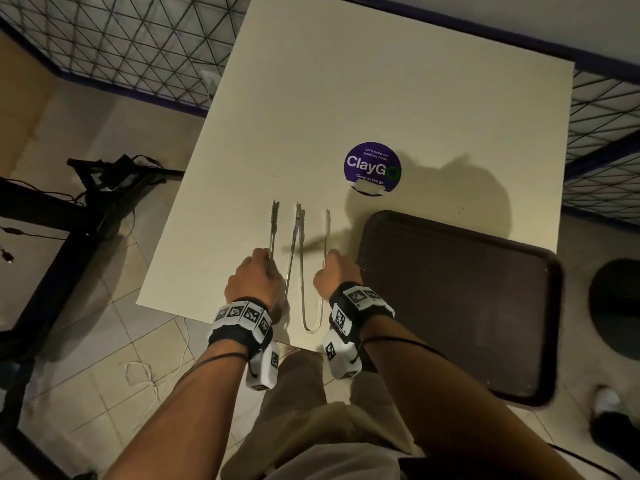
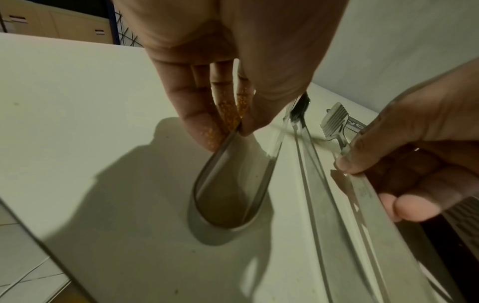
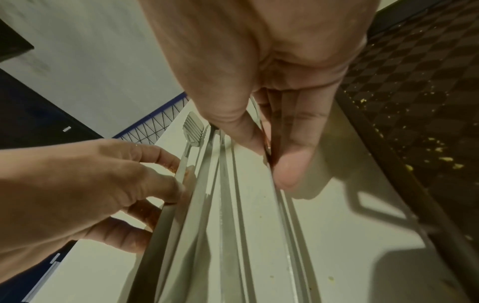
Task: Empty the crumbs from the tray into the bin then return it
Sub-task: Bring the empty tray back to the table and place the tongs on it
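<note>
A dark brown tray (image 1: pixel 460 306) lies on the white table's (image 1: pixel 346 98) front right corner and overhangs the edge. Yellow crumbs (image 3: pixel 445 158) are scattered on its checkered floor (image 3: pixel 414 92). Left of it, two metal tongs lie side by side. My left hand (image 1: pixel 268 259) pinches the outer arm of the left tongs (image 1: pixel 274 226); orange grains stick to its fingers (image 2: pixel 207 135). The right hand (image 1: pixel 327 263) pinches the outer arm of the right tongs (image 1: pixel 327 230) between thumb and finger (image 3: pixel 287 170). Neither hand touches the tray.
A purple round sticker (image 1: pixel 372 168) sits mid-table. Wire-mesh panels (image 1: pixel 131 46) stand behind the table on both sides. A black frame with cables (image 1: pixel 86 209) is on the left floor. A dark round object (image 1: pixel 616 306) stands on the floor at right, with a shoe (image 1: pixel 607 401) near it.
</note>
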Motion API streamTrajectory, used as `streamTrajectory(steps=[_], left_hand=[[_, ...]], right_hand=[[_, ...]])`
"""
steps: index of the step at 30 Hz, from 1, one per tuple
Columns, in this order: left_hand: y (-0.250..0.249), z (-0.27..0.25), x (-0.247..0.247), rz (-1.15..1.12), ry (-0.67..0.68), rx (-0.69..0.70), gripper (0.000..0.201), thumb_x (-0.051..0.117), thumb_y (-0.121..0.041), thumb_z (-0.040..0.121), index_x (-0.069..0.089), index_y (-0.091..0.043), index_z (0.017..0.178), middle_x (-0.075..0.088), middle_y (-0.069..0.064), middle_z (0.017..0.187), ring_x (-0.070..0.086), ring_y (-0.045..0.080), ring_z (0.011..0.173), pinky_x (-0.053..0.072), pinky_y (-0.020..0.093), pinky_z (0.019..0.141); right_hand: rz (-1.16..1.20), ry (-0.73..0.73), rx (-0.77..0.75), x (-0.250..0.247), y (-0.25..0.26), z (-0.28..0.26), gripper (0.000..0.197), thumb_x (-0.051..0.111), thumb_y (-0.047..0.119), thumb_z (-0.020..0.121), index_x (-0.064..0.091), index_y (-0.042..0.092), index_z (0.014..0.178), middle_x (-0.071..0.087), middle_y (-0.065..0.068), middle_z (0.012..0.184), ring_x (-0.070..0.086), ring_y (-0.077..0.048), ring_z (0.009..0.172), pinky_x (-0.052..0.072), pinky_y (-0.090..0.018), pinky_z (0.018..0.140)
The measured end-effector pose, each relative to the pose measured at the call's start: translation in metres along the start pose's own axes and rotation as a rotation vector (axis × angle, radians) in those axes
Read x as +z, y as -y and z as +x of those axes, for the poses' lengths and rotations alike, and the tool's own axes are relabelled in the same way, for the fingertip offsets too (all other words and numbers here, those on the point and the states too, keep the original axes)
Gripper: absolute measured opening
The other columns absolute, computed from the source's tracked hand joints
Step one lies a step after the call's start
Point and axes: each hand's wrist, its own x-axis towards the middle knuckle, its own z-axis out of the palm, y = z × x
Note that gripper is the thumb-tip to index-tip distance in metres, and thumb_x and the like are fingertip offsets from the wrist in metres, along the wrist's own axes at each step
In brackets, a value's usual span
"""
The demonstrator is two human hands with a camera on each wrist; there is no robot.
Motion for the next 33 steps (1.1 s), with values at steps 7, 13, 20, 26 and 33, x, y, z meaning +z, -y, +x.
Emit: streamTrajectory(steps=[7, 13, 20, 26, 33], left_hand=[[-0.011, -0.014, -0.013, 0.037, 0.017, 0.033, 0.029, 0.051, -0.019, 0.093, 0.053, -0.023, 0.121, 0.068, 0.008, 0.104, 0.062, 0.035, 0.094, 0.04, 0.035, 0.077], [-0.052, -0.044, 0.007, 0.031, 0.054, 0.193, 0.031, 0.058, -0.019, 0.089, 0.052, -0.023, 0.119, 0.07, 0.004, 0.102, 0.064, 0.031, 0.094, 0.042, 0.034, 0.077], [-0.13, -0.09, 0.068, 0.003, 0.175, 0.286, 0.035, 0.06, -0.02, 0.093, 0.051, -0.022, 0.126, 0.069, 0.003, 0.108, 0.065, 0.028, 0.102, 0.042, 0.031, 0.08], [-0.167, -0.102, 0.128, -0.007, 0.244, 0.272, 0.038, 0.061, -0.02, 0.091, 0.051, -0.024, 0.128, 0.069, 0.004, 0.105, 0.065, 0.025, 0.103, 0.044, 0.027, 0.079], [-0.183, -0.108, 0.152, 0.026, 0.21, 0.271, 0.04, 0.063, -0.019, 0.092, 0.051, -0.021, 0.13, 0.067, 0.005, 0.106, 0.065, 0.024, 0.097, 0.045, 0.026, 0.073]], right_hand=[[0.051, -0.046, -0.075, -0.021, -0.023, -0.018, 0.019, 0.053, 0.01, 0.09, 0.056, 0.005, 0.108, 0.059, -0.013, 0.111, 0.061, -0.031, 0.1, 0.053, -0.037, 0.085], [0.129, -0.103, -0.084, -0.058, -0.095, -0.044, 0.007, 0.053, 0.019, 0.09, 0.054, 0.014, 0.094, 0.062, -0.007, 0.091, 0.063, -0.025, 0.079, 0.058, -0.042, 0.074], [0.145, -0.17, 0.082, -0.091, -0.205, -0.072, 0.015, 0.055, 0.019, 0.092, 0.059, 0.012, 0.104, 0.063, -0.007, 0.099, 0.063, -0.025, 0.09, 0.053, -0.032, 0.077], [0.076, -0.215, 0.206, -0.098, -0.265, -0.065, 0.017, 0.055, 0.02, 0.09, 0.062, 0.01, 0.102, 0.063, -0.013, 0.108, 0.06, -0.032, 0.099, 0.043, -0.029, 0.074], [0.124, -0.214, 0.267, -0.1, -0.288, -0.054, 0.021, 0.059, 0.022, 0.089, 0.063, 0.009, 0.105, 0.057, -0.018, 0.117, 0.054, -0.038, 0.108, 0.047, -0.037, 0.09]])
